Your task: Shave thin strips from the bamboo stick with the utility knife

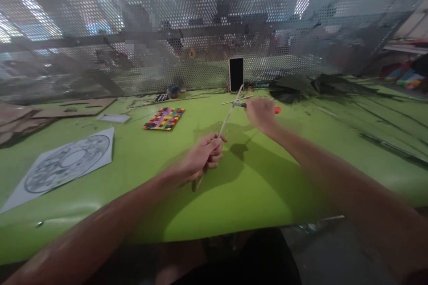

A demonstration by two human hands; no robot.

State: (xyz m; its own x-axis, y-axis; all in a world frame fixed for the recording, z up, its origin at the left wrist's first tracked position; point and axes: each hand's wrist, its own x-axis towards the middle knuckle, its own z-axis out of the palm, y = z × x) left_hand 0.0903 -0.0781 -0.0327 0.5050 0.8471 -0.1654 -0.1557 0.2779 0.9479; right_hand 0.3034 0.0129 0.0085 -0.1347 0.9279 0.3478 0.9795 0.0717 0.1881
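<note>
My left hand (207,153) is closed around a pale, narrow wooden stick (228,119), which slants up and away, its lower end jutting out beneath the fist. In my right hand (261,112) is a knife (240,104), with its dark blade pointing left and a red-orange handle end (277,110) showing past the fist. The blade lies against or just beside the stick's upper part; which of these I cannot tell. Behind the stick's tip lies another thin stick (249,97). Small pale specks show near my left fingertips.
A woven multicoloured square (163,119), a printed ring pattern sheet (72,159) and cardboard pieces (72,109) lie left on the green table (150,213). A phone (236,74) stands against the perforated metal screen (214,18). Dark sheets (290,87) and thin strips lie right.
</note>
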